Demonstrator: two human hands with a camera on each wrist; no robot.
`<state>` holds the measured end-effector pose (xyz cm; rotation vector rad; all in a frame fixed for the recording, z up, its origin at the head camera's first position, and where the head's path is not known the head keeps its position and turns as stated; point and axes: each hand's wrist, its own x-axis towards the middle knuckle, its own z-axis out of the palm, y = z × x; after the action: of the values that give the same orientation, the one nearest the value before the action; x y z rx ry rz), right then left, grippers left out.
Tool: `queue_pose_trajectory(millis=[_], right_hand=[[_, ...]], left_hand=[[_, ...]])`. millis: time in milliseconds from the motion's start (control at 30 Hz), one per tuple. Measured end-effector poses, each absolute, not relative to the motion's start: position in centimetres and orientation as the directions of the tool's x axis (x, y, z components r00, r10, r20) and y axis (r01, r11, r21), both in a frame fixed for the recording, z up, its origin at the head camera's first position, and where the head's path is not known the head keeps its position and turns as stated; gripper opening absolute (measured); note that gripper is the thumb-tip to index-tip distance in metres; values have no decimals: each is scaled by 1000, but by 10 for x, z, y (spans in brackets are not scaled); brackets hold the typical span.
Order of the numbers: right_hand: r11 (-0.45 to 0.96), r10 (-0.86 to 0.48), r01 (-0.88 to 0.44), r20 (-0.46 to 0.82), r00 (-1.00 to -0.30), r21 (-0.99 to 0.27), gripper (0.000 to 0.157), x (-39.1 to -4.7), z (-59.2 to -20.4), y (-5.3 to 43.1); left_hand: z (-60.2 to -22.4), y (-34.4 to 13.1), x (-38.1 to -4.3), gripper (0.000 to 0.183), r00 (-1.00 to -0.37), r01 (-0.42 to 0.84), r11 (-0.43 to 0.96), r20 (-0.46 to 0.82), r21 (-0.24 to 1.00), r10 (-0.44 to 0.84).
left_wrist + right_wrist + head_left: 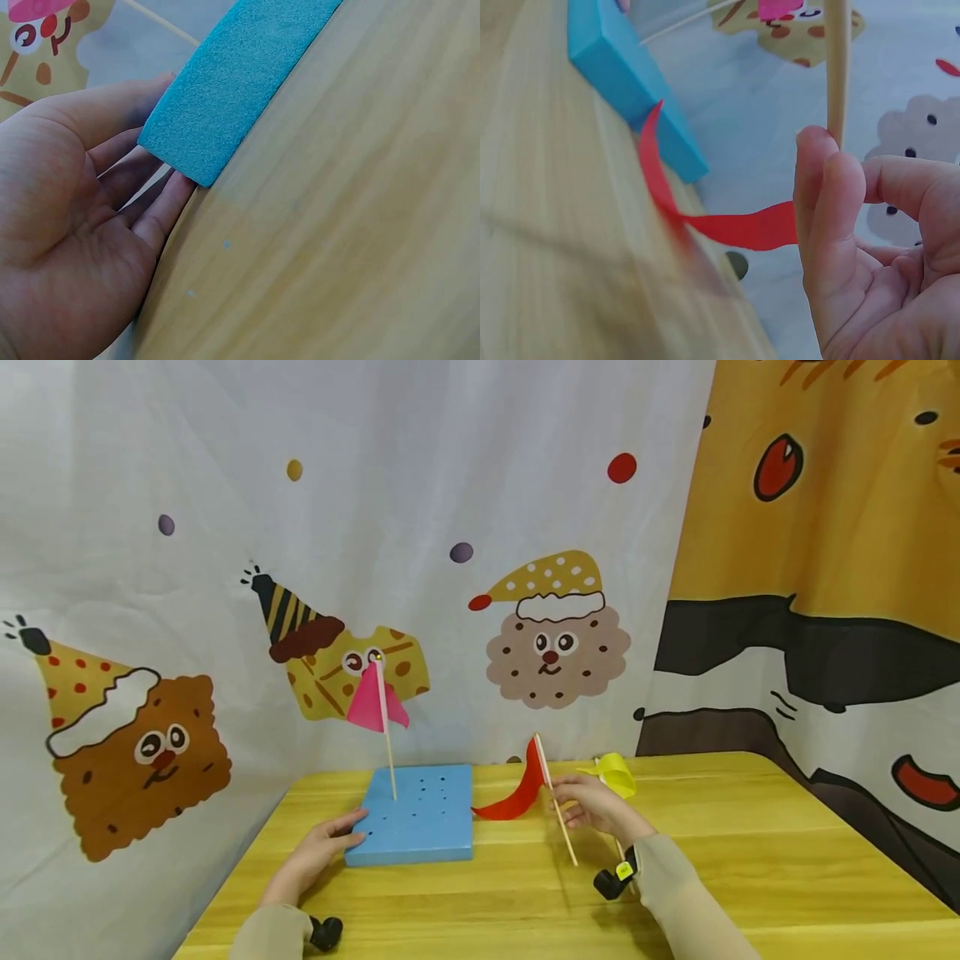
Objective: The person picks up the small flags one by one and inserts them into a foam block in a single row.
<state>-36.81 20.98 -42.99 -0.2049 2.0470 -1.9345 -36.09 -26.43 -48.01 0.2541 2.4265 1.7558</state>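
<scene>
A blue foam block [427,839] with small holes in its top lies on the table. My left hand [318,850] touches its left side with fingers extended; the left wrist view shows the fingertips at the end of the block [225,97]. Upright in the block stands a pink flag [367,702] on a thin wooden stick. My right hand [592,806] pinches the stick of a red flag [525,789] between thumb and fingers, right of the block. The stick tilts, its lower end towards me. In the right wrist view the red pennant [742,227] hangs curled.
Beside my right hand is a yellow flag [617,774], its stick partly hidden behind the hand and wrist. The wooden table [750,835] reaches back to a printed curtain [450,460] with cartoon biscuits. Black wrist cameras [613,883] sit at both cuffs.
</scene>
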Motion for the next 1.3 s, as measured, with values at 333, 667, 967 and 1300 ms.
queue_pose_trajectory(millis=[333, 667, 967, 1300], right_hand=[[78, -355, 41, -67, -932, -996, 53, -366, -411, 197], [113, -394, -13, -33, -919, -994, 52, -372, -374, 178], [104, -413, -71, 22, -911, -992, 51, -373, -358, 167], [164, -399, -183, 104, -911, -969, 47, -376, -354, 147]], left_hand=[[-483, -265, -358, 58, -974, 55, 325, -20, 944, 224], [-486, -271, -355, 56, -979, 45, 321, -22, 946, 203], [-483, -270, -357, 56, -978, 67, 298, 4, 952, 208], [-479, -266, -356, 55, -971, 111, 301, 39, 947, 235]])
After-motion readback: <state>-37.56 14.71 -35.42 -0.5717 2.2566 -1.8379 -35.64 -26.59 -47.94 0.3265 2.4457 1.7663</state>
